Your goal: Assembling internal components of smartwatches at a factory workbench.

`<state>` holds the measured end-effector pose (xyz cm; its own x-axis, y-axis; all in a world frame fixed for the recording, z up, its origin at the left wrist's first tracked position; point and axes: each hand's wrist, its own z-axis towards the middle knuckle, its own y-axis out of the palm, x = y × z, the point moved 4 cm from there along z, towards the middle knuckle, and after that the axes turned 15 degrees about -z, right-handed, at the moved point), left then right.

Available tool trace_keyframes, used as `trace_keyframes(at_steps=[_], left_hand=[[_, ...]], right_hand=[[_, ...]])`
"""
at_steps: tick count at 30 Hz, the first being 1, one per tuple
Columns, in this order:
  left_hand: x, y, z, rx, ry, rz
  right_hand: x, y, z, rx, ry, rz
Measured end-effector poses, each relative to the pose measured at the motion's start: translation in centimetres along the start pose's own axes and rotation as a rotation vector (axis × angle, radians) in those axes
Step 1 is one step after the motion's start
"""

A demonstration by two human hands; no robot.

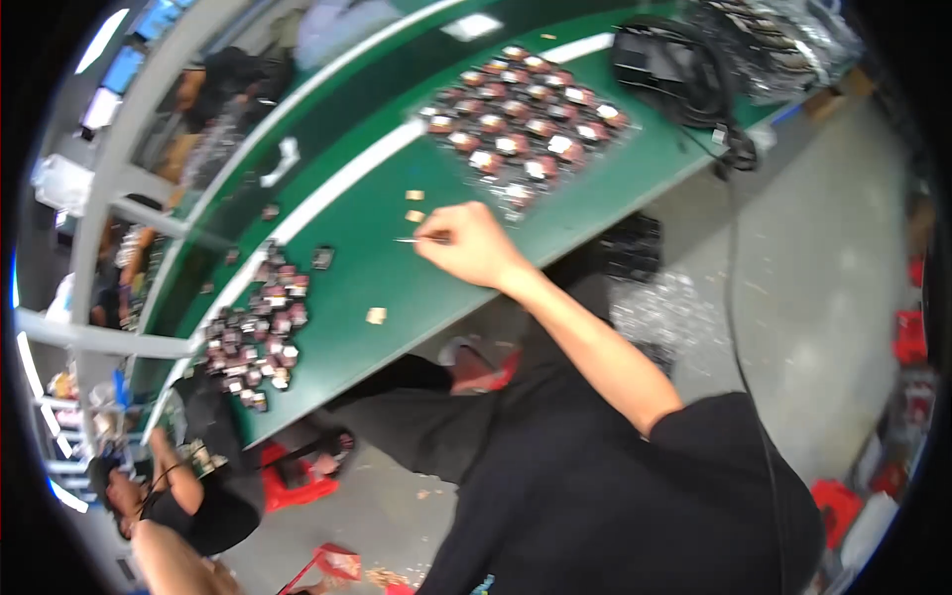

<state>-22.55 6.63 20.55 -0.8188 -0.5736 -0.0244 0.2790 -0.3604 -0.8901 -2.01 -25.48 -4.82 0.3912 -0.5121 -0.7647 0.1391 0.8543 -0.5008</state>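
Note:
My right hand (466,243) is above the green table and closed in a pinch. Out of its fingertips sticks a thin, pointed tool (405,239); blur hides its exact kind. Just beyond the fingers lie two small tan square pieces (415,215), and another tan piece (376,315) is nearer the table's front edge. To the left is a loose heap of small dark parts (258,332) with shiny, coppery faces, with a single dark part (322,258) beside it. Similar parts stand in neat rows (521,124) farther back. My left hand does not show.
A coiled black cable with a dark box (666,64) sits at the table's far right, beside plastic-wrapped parts (778,45). One cable hangs down to the floor. A co-worker (198,506) is at the lower left. Clear plastic bags (659,317) lie below the table edge.

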Motion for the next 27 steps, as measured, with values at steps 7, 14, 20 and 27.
trace_keyframes(at_steps=[7, 14, 20, 27], left_hand=[[-4.9, 4.8, 5.2, 0.12, 0.144, -0.15], [-7.2, 11.1, 10.6, 0.257, 0.252, -0.347], [-10.5, 13.2, 19.1, 0.316, 0.423, -0.413], [-11.7, 15.8, 20.9, 0.207, 0.423, -0.517]], right_hand=[[0.2, -0.9, 0.1, 0.091, 0.065, 0.047], [-0.6, -0.5, 0.2, 0.05, 0.01, -0.03], [-0.5, 0.0, -0.3, -0.002, 0.078, 0.034], [-1.1, -1.3, 0.1, 0.031, 0.063, 0.039]])
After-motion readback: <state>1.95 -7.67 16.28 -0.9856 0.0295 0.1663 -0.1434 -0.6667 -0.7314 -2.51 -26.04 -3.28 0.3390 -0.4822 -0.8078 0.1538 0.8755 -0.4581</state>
